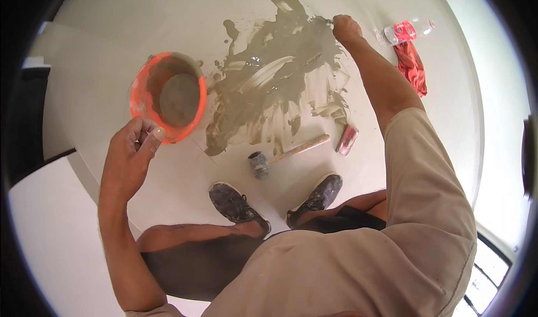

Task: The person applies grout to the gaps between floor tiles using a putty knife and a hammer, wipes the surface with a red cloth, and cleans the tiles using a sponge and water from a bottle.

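Wet grey mortar (pixel 297 42) is smeared in an uneven patch over the pale tiled floor. At its far right edge, my right hand (pixel 347 30) is closed round a small mortar-covered tool (pixel 325 20), whose kind is mostly hidden. My left hand (pixel 133 151) is raised by the near rim of an orange bucket (pixel 203 95), fingers curled against the thumb. Whether it touches the rim or pinches anything, I cannot tell. Grey mix (pixel 180 101) lies inside the bucket, and dried smears coat its wall.
Between the mortar and my shoes (pixel 238 204) lies a rubber mallet (pixel 259 165) with a wooden handle. A small red block-like object (pixel 347 140) is right of it. Farther right are a clear plastic bottle (pixel 406 32) and a red cloth (pixel 412 67).
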`<state>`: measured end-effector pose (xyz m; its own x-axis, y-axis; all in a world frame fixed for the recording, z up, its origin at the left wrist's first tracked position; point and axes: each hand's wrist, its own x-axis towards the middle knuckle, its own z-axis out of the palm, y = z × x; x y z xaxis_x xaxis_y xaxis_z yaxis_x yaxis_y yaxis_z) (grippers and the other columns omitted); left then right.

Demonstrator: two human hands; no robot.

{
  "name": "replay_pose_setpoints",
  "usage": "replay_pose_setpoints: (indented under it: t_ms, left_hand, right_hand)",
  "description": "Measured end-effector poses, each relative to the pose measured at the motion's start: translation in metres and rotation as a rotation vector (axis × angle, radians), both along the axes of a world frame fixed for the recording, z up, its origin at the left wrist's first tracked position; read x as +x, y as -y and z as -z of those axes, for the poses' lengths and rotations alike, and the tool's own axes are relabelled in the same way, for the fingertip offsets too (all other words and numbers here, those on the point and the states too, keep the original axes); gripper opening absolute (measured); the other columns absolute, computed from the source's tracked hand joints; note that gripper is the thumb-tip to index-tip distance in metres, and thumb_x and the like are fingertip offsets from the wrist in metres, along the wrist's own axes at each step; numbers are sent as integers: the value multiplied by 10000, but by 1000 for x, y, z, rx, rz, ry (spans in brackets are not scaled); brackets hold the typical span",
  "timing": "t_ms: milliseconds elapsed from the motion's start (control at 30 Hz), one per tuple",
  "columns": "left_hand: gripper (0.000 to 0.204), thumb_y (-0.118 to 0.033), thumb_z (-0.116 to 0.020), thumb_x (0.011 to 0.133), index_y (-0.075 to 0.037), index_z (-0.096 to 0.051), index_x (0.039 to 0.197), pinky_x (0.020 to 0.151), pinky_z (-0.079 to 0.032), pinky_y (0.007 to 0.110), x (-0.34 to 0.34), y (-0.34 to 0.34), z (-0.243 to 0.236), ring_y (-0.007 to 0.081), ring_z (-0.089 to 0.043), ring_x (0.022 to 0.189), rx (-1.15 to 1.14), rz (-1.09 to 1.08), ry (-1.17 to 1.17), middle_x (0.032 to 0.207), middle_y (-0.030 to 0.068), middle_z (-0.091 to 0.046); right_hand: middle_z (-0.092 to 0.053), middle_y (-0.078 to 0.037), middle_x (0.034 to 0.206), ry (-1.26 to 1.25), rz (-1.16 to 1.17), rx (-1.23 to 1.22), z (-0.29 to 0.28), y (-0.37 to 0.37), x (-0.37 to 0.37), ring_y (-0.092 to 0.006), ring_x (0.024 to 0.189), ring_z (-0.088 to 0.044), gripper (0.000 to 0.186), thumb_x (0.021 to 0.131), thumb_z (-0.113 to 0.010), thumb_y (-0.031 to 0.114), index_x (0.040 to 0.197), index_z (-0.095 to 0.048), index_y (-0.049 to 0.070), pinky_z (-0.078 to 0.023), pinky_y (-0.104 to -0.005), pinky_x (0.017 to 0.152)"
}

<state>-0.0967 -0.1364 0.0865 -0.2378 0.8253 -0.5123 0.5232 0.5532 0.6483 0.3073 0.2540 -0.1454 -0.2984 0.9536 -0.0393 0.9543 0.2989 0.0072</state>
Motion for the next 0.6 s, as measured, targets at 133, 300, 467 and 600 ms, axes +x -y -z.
replay_pose_setpoints:
  t_ms: [133, 300, 467, 600]
  left_hand:
    - [301, -326, -633, 970, -27, -599, 955, 663, -405, 266, -4, 14, -15, 101, -447, 695, -4, -64, -67, 779, -15, -524]
    - [302, -324, -635, 969, -25, -596, 957, 663, -395, 258, -2, 15, -18, 96, -419, 687, 4, -71, -20, 779, -22, -510]
    - [298, -319, -637, 969, -23, -596, 963, 667, -383, 253, 5, 7, -19, 92, -414, 695, -22, -43, -1, 782, -20, -509]
    - [286, -307, -640, 964, -24, -596, 970, 670, -376, 251, -1, 19, -21, 90, -421, 708, 8, -87, -14, 783, -15, -510]
  right_hand:
    - [-684, -205, 1116, 67, -299, -132, -3, 34, -36, -399, 1043, -669, 260, 870, -532, 67, 1067, -701, 57, -535, -478, 927]
    - [-683, -191, 1099, 80, -314, -35, -21, 19, -56, -355, 1074, -650, 315, 840, -555, 46, 1100, -721, 106, -536, -455, 920]
    - [-689, -193, 1068, 118, -355, -67, -13, -42, -85, -368, 1069, -645, 346, 819, -551, 28, 1119, -712, 93, -532, -461, 916]
    - [-688, -198, 1067, 148, -455, -145, -7, 11, -93, -376, 1079, -640, 362, 803, -540, -3, 1114, -708, 75, -527, -461, 923]
